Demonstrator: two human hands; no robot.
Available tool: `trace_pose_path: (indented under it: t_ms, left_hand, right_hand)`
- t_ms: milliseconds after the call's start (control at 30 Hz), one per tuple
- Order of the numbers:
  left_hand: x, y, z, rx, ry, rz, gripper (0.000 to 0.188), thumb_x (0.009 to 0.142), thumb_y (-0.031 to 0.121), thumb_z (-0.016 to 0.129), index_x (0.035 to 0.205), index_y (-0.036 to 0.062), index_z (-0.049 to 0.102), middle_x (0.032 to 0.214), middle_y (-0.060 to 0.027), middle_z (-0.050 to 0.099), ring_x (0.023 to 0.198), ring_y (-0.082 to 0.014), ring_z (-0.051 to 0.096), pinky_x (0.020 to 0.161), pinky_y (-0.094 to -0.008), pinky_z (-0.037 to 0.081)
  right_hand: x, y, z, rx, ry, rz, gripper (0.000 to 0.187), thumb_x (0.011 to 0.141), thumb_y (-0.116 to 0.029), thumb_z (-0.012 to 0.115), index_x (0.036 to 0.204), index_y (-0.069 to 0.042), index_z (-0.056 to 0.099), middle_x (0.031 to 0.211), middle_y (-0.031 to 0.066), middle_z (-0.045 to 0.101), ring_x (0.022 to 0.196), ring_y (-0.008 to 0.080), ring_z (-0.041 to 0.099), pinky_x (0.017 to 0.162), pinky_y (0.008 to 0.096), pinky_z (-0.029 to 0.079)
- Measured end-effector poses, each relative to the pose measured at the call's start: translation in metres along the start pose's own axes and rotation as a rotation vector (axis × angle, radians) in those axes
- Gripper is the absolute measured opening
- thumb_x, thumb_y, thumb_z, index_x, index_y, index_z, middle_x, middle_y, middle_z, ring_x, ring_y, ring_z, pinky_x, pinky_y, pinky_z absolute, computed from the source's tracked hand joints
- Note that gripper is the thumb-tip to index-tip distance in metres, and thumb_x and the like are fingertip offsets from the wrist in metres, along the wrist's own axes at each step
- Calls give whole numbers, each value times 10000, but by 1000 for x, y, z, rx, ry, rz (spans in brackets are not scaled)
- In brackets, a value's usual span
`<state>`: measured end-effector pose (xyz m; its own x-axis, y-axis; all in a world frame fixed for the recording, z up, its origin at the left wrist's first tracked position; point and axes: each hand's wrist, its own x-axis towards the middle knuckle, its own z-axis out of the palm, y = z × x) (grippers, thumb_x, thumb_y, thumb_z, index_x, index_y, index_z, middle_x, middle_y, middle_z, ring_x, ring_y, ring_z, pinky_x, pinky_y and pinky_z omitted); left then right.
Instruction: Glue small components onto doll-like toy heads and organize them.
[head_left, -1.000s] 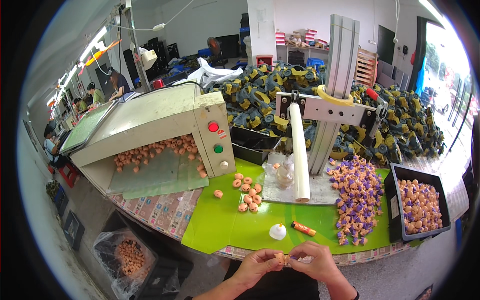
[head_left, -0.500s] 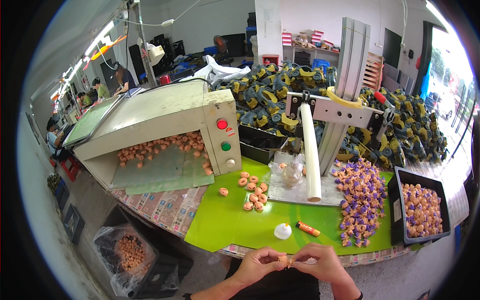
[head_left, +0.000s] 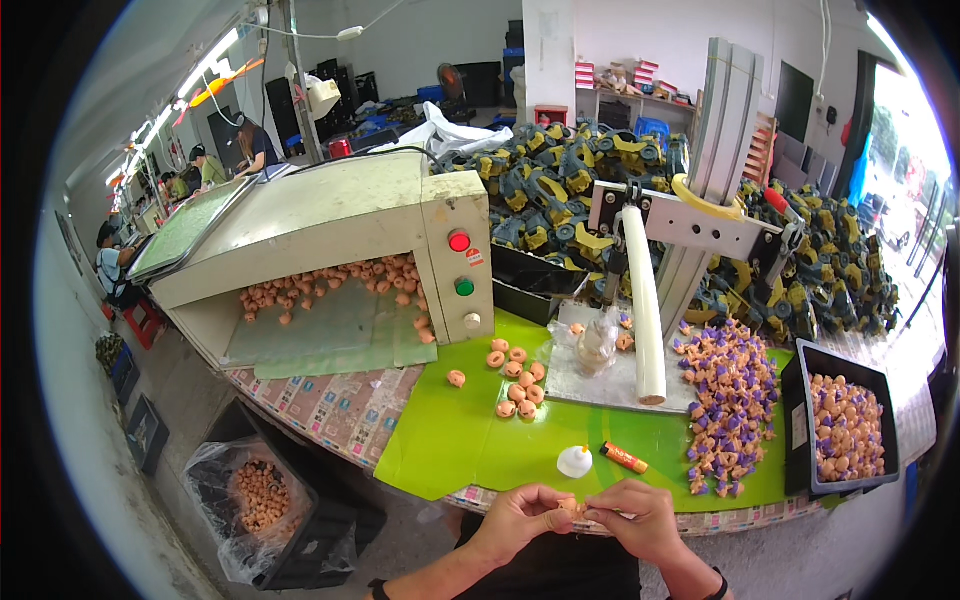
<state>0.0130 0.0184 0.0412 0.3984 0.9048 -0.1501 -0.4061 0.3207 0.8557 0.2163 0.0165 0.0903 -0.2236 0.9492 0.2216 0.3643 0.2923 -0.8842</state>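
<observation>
Both hands meet at 6 o'clock, just below the near table edge. Left hand and right hand are curled, fingertips pinched together on one small orange piece held between them; its details are too small to tell.

Just above the hands, on the green mat: a white blob and an orange tube, side by side, near the mat's front edge.

Toward 12 o'clock from the hands, a loose cluster of orange pieces lies on the mat, one stray to its left.

At 10 o'clock, a beige machine with red and green buttons on its end; more orange pieces sit in its open mouth.

At 1 o'clock, a white roller leans on a metal stand. At 2 o'clock, a heap of purple-and-orange parts; beside it at 3 o'clock, a black bin of orange pieces.

At 8 o'clock, on the floor, a bag-lined crate holds more pieces.
</observation>
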Motion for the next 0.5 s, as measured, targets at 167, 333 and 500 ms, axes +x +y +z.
trace_pose_path:
  t_ms: [167,333,500]
  left_hand:
    - [4,7,-3,-92,44,-78,177,899,97,645,1045,2,613,986,-90,652,853,-173,658,797,-293,563]
    - [-6,14,-20,-261,97,-77,196,923,125,618,1075,2,596,1033,-99,637,893,-169,655,818,-304,570]
    - [-8,24,-21,-336,90,-53,161,919,85,608,1060,9,600,1005,-103,649,883,-191,664,820,-316,572]
  right_hand:
    - [49,-18,-22,-221,7,-184,133,786,-64,722,917,-40,718,762,110,669,750,247,662,666,304,521]
    - [148,-90,-59,-439,197,-1051,192,803,-21,647,984,-57,699,911,113,677,776,287,615,720,388,481]
    - [237,-141,-96,-522,494,-981,391,872,-102,596,1258,-46,560,1274,171,574,1177,343,536,1014,421,400]
